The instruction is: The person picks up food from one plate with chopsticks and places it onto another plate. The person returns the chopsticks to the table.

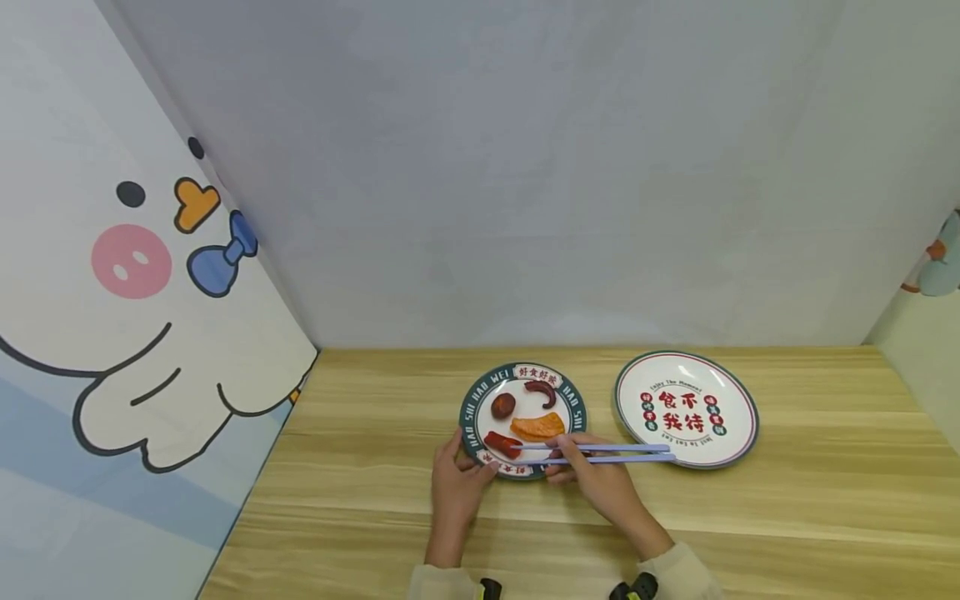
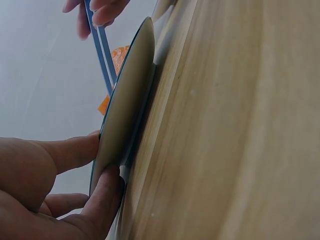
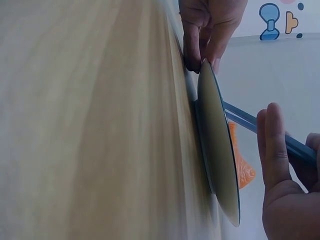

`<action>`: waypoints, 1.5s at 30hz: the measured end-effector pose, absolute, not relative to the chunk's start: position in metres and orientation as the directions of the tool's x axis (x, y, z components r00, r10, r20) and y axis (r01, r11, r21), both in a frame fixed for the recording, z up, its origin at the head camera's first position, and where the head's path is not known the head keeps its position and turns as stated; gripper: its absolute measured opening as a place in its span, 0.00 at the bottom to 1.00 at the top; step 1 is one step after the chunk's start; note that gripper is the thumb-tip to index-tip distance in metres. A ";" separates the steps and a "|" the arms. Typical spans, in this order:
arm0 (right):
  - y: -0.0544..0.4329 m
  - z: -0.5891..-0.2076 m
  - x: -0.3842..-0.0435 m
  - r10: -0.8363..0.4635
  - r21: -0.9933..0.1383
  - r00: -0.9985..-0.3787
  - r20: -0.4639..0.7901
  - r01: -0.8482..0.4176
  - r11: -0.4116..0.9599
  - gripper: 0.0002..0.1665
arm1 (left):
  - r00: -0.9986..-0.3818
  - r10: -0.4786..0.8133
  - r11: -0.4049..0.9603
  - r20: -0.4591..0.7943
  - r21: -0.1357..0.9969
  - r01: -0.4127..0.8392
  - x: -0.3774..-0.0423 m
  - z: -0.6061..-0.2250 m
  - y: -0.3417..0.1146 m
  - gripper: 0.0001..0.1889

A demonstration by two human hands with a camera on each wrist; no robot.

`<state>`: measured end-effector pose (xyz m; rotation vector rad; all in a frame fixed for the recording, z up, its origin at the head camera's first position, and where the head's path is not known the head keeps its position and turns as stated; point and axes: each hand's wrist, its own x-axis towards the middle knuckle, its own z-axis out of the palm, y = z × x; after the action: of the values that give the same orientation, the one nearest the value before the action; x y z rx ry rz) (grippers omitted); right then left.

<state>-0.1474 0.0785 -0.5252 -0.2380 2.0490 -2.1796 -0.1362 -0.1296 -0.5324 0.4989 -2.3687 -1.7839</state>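
Picking up food with chopsticks. We pinch the rim of the green-edged plate [image 1: 480, 387] in the left hand [image 1: 457, 492] and grip the chopsticks [image 1: 622, 447] in the right hand [image 1: 603, 487], tips at the red piece [image 1: 501, 443]; whether they clasp it, we cannot tell. We judge the work barely begun: the red piece, orange slice [image 1: 537, 427], brown ball [image 1: 503, 406] and dark curl [image 1: 547, 390] all lie on that plate, none yet lifted.

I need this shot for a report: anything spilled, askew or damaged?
Nothing stands out. All four food pieces lie on the green-rimmed plate, which the left hand grips; the right hand holds both lavender chopsticks. The white plate shows no visible damage.
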 end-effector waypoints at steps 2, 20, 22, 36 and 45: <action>0.078 -0.525 -0.149 -0.209 -0.999 -0.978 0.017 -0.007 -0.049 0.21 | -0.935 -0.341 0.243 -0.093 0.952 -0.184 -0.137 -0.532 -0.130 0.44; 0.062 -0.526 -0.149 -0.076 -0.996 -0.994 0.079 -0.075 -0.054 0.13 | -0.937 -0.346 0.243 -0.051 0.960 -0.142 -0.138 -0.535 -0.131 0.44; 0.062 -0.526 -0.148 -0.066 -0.996 -0.994 0.083 -0.080 -0.050 0.12 | -0.936 -0.348 0.238 -0.053 0.961 -0.143 -0.138 -0.535 -0.131 0.44; 0.064 -0.529 -0.144 0.018 -0.989 -0.994 0.105 -0.107 -0.103 0.14 | -0.935 -0.347 0.239 -0.068 0.958 -0.159 -0.137 -0.537 -0.131 0.43; 0.066 -0.524 -0.142 0.037 -0.986 -0.999 0.035 -0.040 -0.162 0.14 | -0.936 -0.348 0.230 -0.058 0.962 -0.145 -0.137 -0.538 -0.131 0.43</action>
<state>-0.1420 0.0664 -0.5244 -0.0042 2.0646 -2.4343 -0.1368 -0.1309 -0.5384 0.4718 -2.3264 -1.7896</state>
